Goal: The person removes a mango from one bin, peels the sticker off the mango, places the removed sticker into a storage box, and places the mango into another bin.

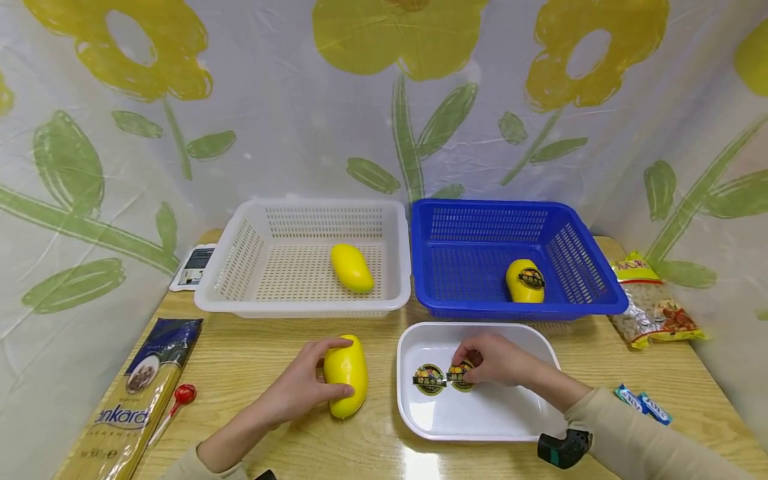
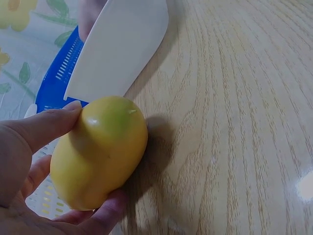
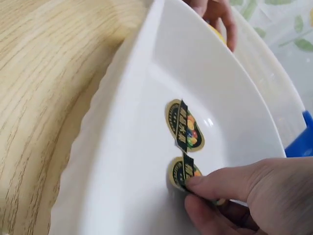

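My left hand (image 1: 306, 379) grips a yellow mango (image 1: 346, 380) on the table, with fingers and thumb around its sides; no sticker shows on it. In the left wrist view the mango (image 2: 100, 149) has a greenish end. My right hand (image 1: 495, 360) reaches into a white tray (image 1: 480, 423) and pinches a round black-and-gold fruit sticker (image 1: 459, 375) between thumb and finger. Another such sticker (image 1: 429, 379) lies beside it in the tray; in the right wrist view the pinched sticker (image 3: 180, 171) and the other sticker (image 3: 183, 125) touch or nearly touch at their band ends.
Behind stand a white basket (image 1: 300, 307) holding a plain mango (image 1: 352, 268) and a blue basket (image 1: 468, 310) holding a stickered mango (image 1: 522, 277). Pasta (image 1: 129, 407), a lollipop (image 1: 185, 394) and a scale (image 1: 195, 267) lie left; a snack bag (image 1: 654, 307) and small blue packets (image 1: 643, 404) right.
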A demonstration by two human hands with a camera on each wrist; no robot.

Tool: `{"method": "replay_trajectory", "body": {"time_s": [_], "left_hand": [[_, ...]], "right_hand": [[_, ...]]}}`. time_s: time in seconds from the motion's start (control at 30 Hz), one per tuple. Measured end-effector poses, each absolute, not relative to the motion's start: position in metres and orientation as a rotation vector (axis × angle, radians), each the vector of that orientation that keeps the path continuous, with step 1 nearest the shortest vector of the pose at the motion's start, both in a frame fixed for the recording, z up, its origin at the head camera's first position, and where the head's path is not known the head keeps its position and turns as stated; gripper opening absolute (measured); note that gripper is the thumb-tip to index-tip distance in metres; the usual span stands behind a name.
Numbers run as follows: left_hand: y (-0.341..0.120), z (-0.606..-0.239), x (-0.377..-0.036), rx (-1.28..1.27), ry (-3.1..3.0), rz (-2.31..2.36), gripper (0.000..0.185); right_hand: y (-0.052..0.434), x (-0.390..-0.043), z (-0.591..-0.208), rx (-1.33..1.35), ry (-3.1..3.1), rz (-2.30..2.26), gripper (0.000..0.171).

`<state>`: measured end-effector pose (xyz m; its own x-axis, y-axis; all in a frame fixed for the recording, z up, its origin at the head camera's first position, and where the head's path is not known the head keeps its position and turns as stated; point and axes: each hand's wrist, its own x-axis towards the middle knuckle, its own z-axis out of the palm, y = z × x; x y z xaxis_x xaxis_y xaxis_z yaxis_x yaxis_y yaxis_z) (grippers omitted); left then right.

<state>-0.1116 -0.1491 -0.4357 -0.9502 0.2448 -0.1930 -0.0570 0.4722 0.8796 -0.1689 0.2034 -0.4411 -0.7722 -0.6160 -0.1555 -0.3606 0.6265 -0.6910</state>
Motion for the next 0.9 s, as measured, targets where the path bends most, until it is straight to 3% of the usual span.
{"method": "replay_trajectory", "body": {"time_s": [0.43,0.67,0.9], "left_hand": [[-0.149,-0.436,-0.112,0.181,2.415,1.467,0.066],[-0.149,-0.435,-0.112,0.142,2.435,1.445,0.066],[-0.149,-0.435,-0.112,0.140,2.425,1.453,0.066]], "right_hand": [[0.194,-0.160,-0.437,-1.009,2.690,-0.669,0.022],[0.194,-0.153,-0.435,-0.949,2.750,-0.647,0.021],[0.197,-0.162,-0.441,-0.872,2.478,-0.929,0.016]]}}
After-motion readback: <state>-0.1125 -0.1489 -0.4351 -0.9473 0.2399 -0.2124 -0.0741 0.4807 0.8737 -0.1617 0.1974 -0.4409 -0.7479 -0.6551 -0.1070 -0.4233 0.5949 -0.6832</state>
